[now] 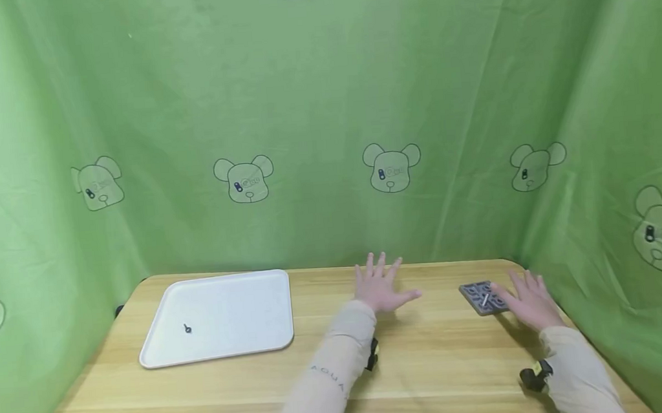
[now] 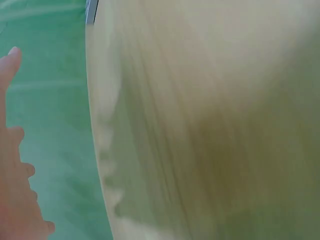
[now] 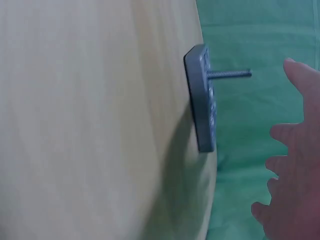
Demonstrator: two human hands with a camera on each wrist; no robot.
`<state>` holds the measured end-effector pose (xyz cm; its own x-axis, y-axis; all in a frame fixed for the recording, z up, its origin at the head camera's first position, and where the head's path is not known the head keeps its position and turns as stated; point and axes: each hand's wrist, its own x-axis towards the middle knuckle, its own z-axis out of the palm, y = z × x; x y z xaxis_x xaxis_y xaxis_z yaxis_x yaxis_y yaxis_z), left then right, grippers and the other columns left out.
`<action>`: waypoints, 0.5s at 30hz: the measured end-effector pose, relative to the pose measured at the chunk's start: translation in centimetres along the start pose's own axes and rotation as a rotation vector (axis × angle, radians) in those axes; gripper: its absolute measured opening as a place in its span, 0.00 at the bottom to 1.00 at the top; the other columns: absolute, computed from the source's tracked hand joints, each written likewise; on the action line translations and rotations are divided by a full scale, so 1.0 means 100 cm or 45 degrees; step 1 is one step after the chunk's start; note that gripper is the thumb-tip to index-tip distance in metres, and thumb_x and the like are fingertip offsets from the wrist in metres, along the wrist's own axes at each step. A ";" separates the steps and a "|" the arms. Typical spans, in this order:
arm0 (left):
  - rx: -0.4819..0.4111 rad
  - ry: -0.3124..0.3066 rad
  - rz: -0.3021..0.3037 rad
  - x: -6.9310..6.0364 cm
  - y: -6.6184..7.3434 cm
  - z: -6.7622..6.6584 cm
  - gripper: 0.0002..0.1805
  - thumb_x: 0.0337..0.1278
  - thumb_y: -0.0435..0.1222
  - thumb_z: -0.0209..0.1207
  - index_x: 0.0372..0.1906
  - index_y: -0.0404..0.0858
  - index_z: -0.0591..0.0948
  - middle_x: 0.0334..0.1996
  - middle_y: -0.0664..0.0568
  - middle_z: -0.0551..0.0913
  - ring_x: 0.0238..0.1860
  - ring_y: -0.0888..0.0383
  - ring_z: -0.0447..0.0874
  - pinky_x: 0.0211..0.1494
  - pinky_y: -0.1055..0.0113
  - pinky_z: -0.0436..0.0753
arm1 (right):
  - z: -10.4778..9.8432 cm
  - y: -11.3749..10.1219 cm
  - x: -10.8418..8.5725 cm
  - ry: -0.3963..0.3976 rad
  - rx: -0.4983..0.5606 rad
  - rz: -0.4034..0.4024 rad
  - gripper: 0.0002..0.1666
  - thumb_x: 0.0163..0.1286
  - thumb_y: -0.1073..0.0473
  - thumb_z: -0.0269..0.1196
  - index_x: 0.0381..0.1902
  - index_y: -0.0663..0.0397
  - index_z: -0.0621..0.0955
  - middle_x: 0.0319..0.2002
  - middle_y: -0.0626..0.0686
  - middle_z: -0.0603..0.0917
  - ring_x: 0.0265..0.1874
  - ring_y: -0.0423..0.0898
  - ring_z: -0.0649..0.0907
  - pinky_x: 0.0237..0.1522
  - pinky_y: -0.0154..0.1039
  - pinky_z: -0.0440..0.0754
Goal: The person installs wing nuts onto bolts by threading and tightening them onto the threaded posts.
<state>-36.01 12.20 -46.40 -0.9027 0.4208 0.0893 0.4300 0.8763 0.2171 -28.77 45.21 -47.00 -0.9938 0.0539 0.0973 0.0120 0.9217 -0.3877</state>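
Observation:
In the head view my left hand (image 1: 380, 289) is held over the middle of the table near its back edge, fingers spread and holding nothing. My right hand (image 1: 530, 301) hovers at the right, its fingers extended just beside a dark grey square block (image 1: 473, 294) with a patterned top. Out of that block stands a threaded metal rod (image 3: 231, 74), seen side-on in the right wrist view. A visible gap separates my right fingers from the rod there. On the white tray (image 1: 245, 304) lies a small dark piece (image 1: 187, 329) with a rounded end and a thin stem.
The wooden table (image 1: 437, 367) carries the tray at the left and the block at the back right. A green curtain (image 1: 311, 104) with bear-face prints hangs behind the table and along both sides, close to my right hand.

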 end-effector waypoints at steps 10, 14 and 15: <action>-0.166 0.003 0.061 0.018 0.045 0.014 0.58 0.42 0.76 0.51 0.78 0.55 0.48 0.78 0.51 0.51 0.79 0.49 0.44 0.79 0.50 0.50 | 0.007 0.012 0.002 0.044 0.219 0.082 0.49 0.77 0.37 0.36 0.70 0.81 0.49 0.67 0.83 0.52 0.66 0.79 0.54 0.67 0.70 0.53; -0.354 0.012 0.080 0.028 0.063 0.025 0.61 0.37 0.71 0.63 0.76 0.47 0.55 0.76 0.50 0.58 0.77 0.51 0.54 0.78 0.59 0.58 | 0.009 0.013 0.003 0.053 0.258 0.160 0.48 0.77 0.37 0.33 0.70 0.79 0.52 0.67 0.81 0.57 0.65 0.78 0.58 0.67 0.69 0.57; -0.405 0.008 0.076 0.031 0.068 0.029 0.61 0.35 0.70 0.65 0.76 0.47 0.56 0.75 0.50 0.60 0.76 0.52 0.56 0.77 0.60 0.59 | 0.009 0.014 0.002 0.060 0.277 0.178 0.48 0.77 0.36 0.32 0.70 0.79 0.53 0.67 0.80 0.57 0.66 0.77 0.59 0.67 0.69 0.57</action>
<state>-35.80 20.14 -47.47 -0.8764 0.4671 0.1171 0.4576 0.7322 0.5044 -29.05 46.15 -48.37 -0.9778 0.1975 0.0698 0.1195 0.7998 -0.5882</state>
